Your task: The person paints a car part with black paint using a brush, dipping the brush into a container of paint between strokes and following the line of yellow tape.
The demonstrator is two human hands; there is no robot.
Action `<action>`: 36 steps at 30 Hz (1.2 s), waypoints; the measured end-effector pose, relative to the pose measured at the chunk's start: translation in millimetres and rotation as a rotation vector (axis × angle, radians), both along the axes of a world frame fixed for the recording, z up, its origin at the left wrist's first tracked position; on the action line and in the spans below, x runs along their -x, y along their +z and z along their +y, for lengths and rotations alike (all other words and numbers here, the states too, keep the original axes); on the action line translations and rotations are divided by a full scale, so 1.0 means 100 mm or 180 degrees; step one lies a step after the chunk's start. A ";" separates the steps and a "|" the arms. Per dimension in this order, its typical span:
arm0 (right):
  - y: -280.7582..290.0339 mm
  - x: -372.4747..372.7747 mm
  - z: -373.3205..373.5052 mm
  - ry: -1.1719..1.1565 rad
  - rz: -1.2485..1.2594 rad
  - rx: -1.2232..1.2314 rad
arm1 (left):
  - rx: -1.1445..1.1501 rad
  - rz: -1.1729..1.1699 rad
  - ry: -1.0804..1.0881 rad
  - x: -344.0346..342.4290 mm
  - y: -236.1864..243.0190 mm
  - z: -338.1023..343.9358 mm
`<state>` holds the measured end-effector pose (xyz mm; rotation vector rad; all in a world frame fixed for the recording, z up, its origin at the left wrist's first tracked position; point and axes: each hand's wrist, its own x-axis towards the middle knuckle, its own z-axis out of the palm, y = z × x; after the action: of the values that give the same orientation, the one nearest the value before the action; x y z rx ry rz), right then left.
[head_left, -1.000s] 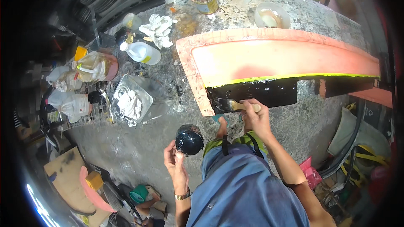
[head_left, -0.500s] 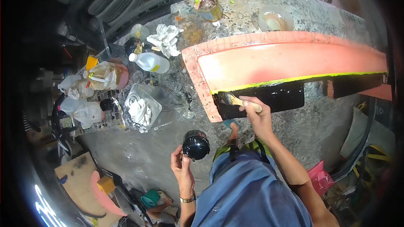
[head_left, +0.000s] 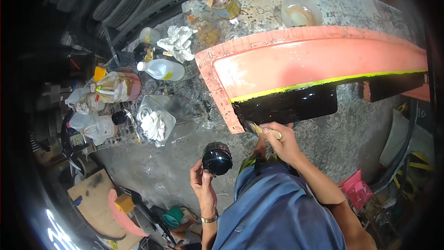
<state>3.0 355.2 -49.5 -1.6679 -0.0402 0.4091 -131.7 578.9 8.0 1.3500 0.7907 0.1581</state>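
My right hand (head_left: 280, 141) is closed round the wooden handle of a paintbrush (head_left: 273, 132). The bristles touch the lower left corner of a black-coated area (head_left: 286, 105) on a long salmon-pink mould (head_left: 319, 58). A bright yellow-green line of tape or paint (head_left: 277, 91) runs along the top of the black area. My left hand (head_left: 201, 178) grips a small round pot of glossy black paint (head_left: 217, 161), held up left of my body and apart from the mould.
The mould lies on a stained worktable (head_left: 259, 0) with a rusty tin (head_left: 224, 3) and a translucent bowl (head_left: 301, 13) behind it. At left are a white plastic bottle (head_left: 163, 69), crumpled white cloth (head_left: 177, 42), a clear square container (head_left: 169, 129) and a tub of pinkish liquid (head_left: 134, 86).
The brush in my right hand has moved down from the upper left of the black area to its lower left corner. My left hand still holds the pot in nearly the same place.
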 end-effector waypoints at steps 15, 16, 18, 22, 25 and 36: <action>-0.06 -0.24 0.07 -0.0412 0.0044 -0.0188 | -0.0100 0.0030 0.0284 -0.11 0.04 -0.11; -0.05 -0.24 0.03 -0.0362 0.0150 -0.0214 | -0.0039 -0.0039 0.0268 -0.10 0.03 -0.11; 0.03 -0.28 -0.16 -0.0679 0.0472 -0.0203 | 0.0012 -0.0063 0.0178 -0.15 0.01 -0.17; 0.06 -0.40 -0.69 -0.0957 0.0375 -0.0166 | 0.0043 -0.0098 0.0012 -0.21 0.00 -0.28; 0.07 -0.51 -1.04 -0.1158 0.0437 -0.0167 | -0.0023 -0.0171 -0.0061 -0.25 0.02 -0.38; 0.02 -0.76 -2.36 -0.1637 0.0436 -0.0254 | -0.0181 -0.0167 -0.0133 -0.34 0.16 -0.97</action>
<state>79.0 119.1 -48.0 -1.5008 0.4597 0.1265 -97.7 481.8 23.8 1.4095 0.7181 0.1833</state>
